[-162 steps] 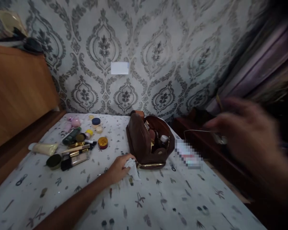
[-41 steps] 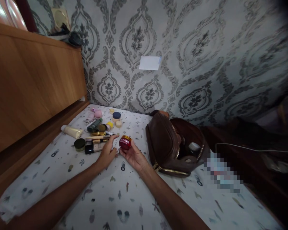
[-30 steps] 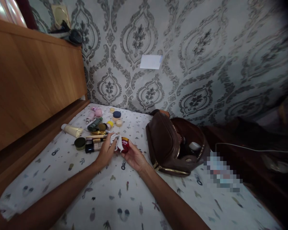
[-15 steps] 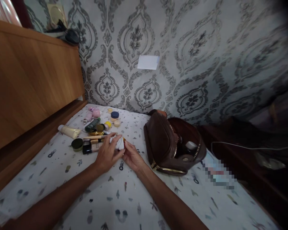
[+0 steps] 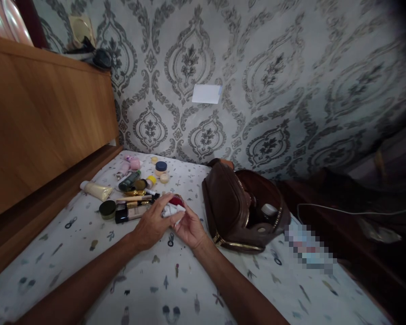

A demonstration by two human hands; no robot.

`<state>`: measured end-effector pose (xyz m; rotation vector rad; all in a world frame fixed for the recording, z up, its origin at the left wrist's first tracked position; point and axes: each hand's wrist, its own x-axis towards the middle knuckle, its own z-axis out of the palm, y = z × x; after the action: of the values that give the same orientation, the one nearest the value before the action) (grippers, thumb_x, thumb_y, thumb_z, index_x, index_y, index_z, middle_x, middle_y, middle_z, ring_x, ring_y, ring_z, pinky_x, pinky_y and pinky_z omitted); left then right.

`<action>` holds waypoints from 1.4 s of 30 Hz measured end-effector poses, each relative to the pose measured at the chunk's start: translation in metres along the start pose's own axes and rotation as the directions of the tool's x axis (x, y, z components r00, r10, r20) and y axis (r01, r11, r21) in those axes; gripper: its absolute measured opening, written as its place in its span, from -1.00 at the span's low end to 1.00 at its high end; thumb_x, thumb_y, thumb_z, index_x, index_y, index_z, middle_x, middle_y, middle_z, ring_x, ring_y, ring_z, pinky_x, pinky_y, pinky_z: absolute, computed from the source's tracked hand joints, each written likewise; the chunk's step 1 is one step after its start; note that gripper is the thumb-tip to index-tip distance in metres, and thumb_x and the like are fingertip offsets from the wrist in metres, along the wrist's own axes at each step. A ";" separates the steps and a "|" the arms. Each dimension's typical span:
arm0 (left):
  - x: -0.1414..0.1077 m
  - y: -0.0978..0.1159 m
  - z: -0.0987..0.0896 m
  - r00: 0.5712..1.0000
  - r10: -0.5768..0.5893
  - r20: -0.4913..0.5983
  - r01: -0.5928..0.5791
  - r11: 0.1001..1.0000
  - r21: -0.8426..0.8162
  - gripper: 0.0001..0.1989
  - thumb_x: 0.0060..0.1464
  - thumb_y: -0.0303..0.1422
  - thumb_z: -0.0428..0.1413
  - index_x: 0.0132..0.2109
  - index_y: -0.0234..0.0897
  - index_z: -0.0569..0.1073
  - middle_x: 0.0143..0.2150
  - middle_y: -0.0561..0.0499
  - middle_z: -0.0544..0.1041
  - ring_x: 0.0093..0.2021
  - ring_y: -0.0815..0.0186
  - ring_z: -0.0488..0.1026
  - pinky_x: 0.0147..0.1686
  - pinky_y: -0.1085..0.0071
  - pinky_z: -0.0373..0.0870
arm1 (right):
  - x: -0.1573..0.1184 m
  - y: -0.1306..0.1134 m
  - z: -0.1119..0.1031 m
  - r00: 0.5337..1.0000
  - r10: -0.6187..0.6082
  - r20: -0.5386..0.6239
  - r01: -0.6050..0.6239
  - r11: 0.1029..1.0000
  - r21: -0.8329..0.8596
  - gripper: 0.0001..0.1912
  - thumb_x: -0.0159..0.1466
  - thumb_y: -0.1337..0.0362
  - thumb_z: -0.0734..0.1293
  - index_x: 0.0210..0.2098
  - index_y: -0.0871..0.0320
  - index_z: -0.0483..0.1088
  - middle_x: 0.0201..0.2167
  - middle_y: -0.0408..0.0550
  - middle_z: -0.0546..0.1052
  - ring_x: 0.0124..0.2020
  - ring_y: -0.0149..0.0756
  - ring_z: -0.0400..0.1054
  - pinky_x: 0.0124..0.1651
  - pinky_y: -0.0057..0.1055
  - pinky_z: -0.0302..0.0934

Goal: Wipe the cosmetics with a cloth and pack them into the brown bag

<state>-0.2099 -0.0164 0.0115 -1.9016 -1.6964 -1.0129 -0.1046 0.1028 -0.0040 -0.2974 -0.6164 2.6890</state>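
My left hand [image 5: 150, 228] is closed on a crumpled white wipe or tissue [image 5: 172, 210], pressing it against a small red round item with a gold-coloured edge [image 5: 177, 200]. My right hand [image 5: 191, 229] grips that red item from the right side; the wipe and fingers cover much of it. Just left of the hands lie a foundation bottle with a black cap [image 5: 135, 213], a makeup brush [image 5: 130, 198] and a dark green lidded jar [image 5: 107, 209]. To the right of my right hand stands an unzipped brown leather bag [image 5: 219, 198] with a white-topped item [image 5: 269, 209] inside.
Farther back are a cream tube [image 5: 97, 190], a dark green bottle [image 5: 130, 180], a navy-lidded jar [image 5: 161, 168] and several small pink and yellow containers. A wooden cabinet [image 5: 50, 117] borders the left, patterned wallpaper the back. A white cable [image 5: 345, 208] runs at right.
The red item now shows above the wipe, where before it was mostly hidden. Both hands have shifted slightly toward me and to the right, the wipe moving with them.
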 end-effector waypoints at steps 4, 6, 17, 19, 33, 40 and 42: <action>0.001 0.001 -0.007 1.000 -0.016 0.019 0.020 0.979 -0.204 -0.67 0.22 -0.53 -0.05 0.01 -0.17 0.50 0.37 -0.15 0.16 0.36 0.06 0.13 0.24 0.00 0.24 | 0.001 -0.002 0.003 0.999 -0.044 0.014 0.044 0.999 0.012 -0.78 0.23 0.26 0.39 -0.12 0.14 0.50 -0.15 -0.14 0.62 -0.15 -0.41 0.47 -0.09 -0.52 0.36; 0.002 0.002 -0.012 0.996 -0.067 0.061 0.081 0.963 -0.256 -0.65 0.17 -0.56 -0.04 0.01 -0.20 0.49 0.39 -0.17 0.12 0.35 0.05 0.13 0.23 0.01 0.24 | 0.002 -0.002 0.004 0.998 -0.042 0.039 0.042 0.999 0.002 -0.76 0.24 0.21 0.39 -0.11 0.12 0.49 -0.16 -0.14 0.62 -0.19 -0.39 0.48 -0.09 -0.45 0.38; 0.005 0.004 -0.012 0.952 -0.304 0.042 0.301 0.895 -0.330 -0.68 0.12 -0.57 -0.05 -0.02 -0.22 0.38 0.19 -0.18 0.27 0.25 0.10 0.25 0.19 0.11 0.24 | 0.000 -0.003 0.006 0.995 0.014 0.095 -0.010 0.999 -0.045 -0.70 0.21 0.14 0.41 -0.09 0.09 0.44 -0.17 -0.10 0.62 -0.26 -0.28 0.50 -0.10 -0.22 0.39; 0.005 0.005 -0.012 0.949 -0.314 0.043 0.308 0.883 -0.354 -0.69 0.14 -0.49 0.01 0.05 -0.22 0.33 0.19 -0.20 0.25 0.27 0.06 0.21 0.20 0.08 0.21 | 0.000 -0.003 0.006 0.996 0.000 0.094 0.004 0.999 -0.044 -0.70 0.19 0.15 0.43 -0.11 0.11 0.46 -0.19 -0.12 0.62 -0.28 -0.32 0.49 -0.15 -0.32 0.40; 0.003 0.008 0.004 0.833 -0.550 0.066 0.522 0.738 -0.428 -0.55 0.20 -0.27 0.06 0.19 -0.25 0.21 0.13 -0.19 0.36 0.16 0.09 0.30 0.15 0.12 0.22 | 0.000 0.003 0.001 0.991 -0.127 0.044 0.131 0.987 -0.093 -0.65 0.09 0.30 0.51 -0.13 0.01 0.47 -0.18 -0.21 0.61 -0.22 -0.40 0.48 -0.14 -0.45 0.36; 0.004 0.013 0.003 0.807 -0.553 0.210 0.583 0.685 -0.437 -0.80 0.20 -0.22 0.03 -0.15 -0.26 0.34 -0.32 0.03 0.44 -0.29 0.24 0.39 -0.27 0.34 0.29 | 0.001 0.004 0.004 0.973 -0.230 -0.011 0.225 0.962 -0.157 -0.60 0.06 0.28 0.53 -0.12 -0.03 0.42 -0.16 -0.24 0.60 -0.22 -0.38 0.47 -0.22 -0.45 0.35; 0.004 0.013 0.004 0.817 -0.532 0.224 0.573 0.697 -0.431 -0.83 0.19 -0.24 0.03 -0.19 -0.26 0.34 -0.37 0.07 0.41 -0.34 0.27 0.36 -0.31 0.38 0.25 | 0.001 0.005 0.005 0.968 -0.251 -0.023 0.242 0.951 -0.190 -0.58 0.06 0.30 0.52 -0.11 -0.02 0.40 -0.16 -0.23 0.60 -0.24 -0.40 0.47 -0.24 -0.48 0.35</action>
<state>-0.1963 -0.0137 0.0140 -1.7277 -2.3166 -1.7538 -0.1085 0.0975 -0.0016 -0.3089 -0.8337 2.3833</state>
